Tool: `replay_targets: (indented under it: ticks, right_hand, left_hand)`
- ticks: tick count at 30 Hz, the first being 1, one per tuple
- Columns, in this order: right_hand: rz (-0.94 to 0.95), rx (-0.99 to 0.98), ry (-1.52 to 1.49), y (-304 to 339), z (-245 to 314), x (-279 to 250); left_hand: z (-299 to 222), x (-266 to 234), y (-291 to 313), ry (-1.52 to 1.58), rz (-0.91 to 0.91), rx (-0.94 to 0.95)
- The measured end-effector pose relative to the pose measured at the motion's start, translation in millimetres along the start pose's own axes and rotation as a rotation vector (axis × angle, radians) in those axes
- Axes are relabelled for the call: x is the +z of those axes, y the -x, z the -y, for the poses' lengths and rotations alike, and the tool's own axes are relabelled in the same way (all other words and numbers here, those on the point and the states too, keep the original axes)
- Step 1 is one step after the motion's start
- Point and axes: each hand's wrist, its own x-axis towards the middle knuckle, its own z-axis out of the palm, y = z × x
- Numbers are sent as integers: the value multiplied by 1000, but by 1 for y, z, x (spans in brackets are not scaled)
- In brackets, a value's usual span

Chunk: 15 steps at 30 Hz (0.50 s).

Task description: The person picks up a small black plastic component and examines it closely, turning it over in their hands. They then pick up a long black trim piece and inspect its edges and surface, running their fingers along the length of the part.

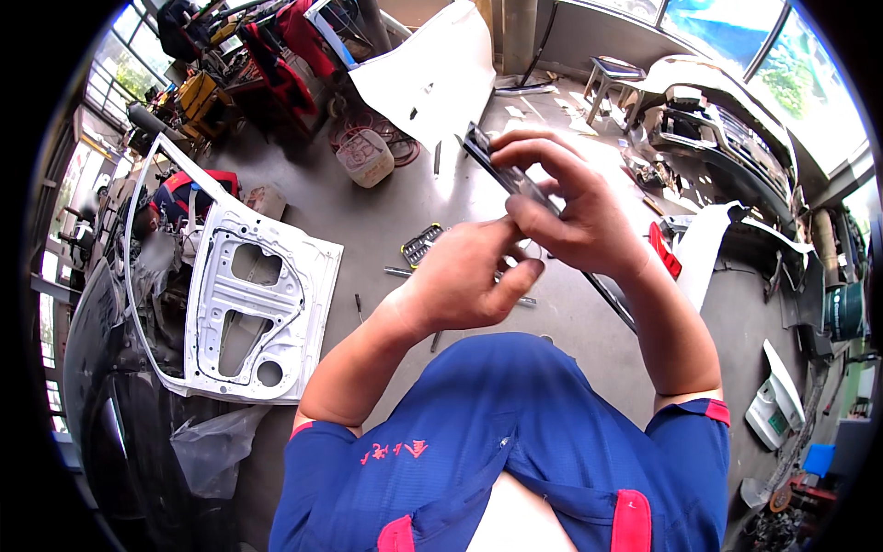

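A long, narrow black strip (607,299) runs slantwise in front of me, its upper end pointing away to the left and its lower end toward my right forearm. My right hand (584,207) is closed around its upper part, with the fingers over one side and the thumb against the other. Close beside it, my left hand (464,276) has its fingers curled in and its thumb bent near them. Whether those fingertips hold a small piece or touch the strip is hidden.
A white car door shell (308,276) stands at the left, near a crouching person (189,189). On the floor lie a tool set (422,245) and several bars. Beyond are a white bucket (365,158) and white panel (451,69). Bumpers (727,138) and a red lamp (663,250) are at right.
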Motion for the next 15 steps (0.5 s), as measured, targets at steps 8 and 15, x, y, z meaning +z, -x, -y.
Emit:
replay_targets:
  ticks: [8,15]
  right_hand:
    - [189,680,-961,80,-19,33]
    - [22,545,-893,94,-47,63]
  left_hand:
    - [48,34,21,321,-540,-116]
    - [76,62,22,407,-518,-307]
